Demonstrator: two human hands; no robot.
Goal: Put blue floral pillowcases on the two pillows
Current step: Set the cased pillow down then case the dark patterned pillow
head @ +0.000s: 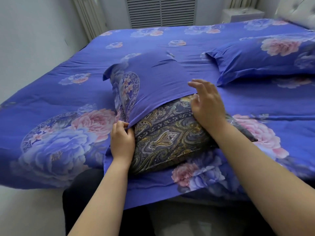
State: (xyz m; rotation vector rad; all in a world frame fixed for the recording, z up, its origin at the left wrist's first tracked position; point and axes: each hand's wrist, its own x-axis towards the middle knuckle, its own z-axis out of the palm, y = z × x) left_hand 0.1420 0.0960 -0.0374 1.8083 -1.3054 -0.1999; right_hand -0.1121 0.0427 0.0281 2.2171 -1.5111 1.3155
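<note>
on the near edge of the blue flower bedspread [51, 92], a dark swirly-patterned pillow [168, 138] sits half inside a blue floral pillowcase [158, 79]. left hand [121, 139] pinches its open edge; right hand [207, 103] hovers with loose fingers. another covered pillow [265, 57] lies far right.

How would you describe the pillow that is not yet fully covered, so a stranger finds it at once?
On the blue floral bed, look at the near edge between the two hands. The dark paisley-patterned pillow lies there, half inside a blue floral pillowcase. Only it shows gold paisley; the other pillow is fully blue.
</note>
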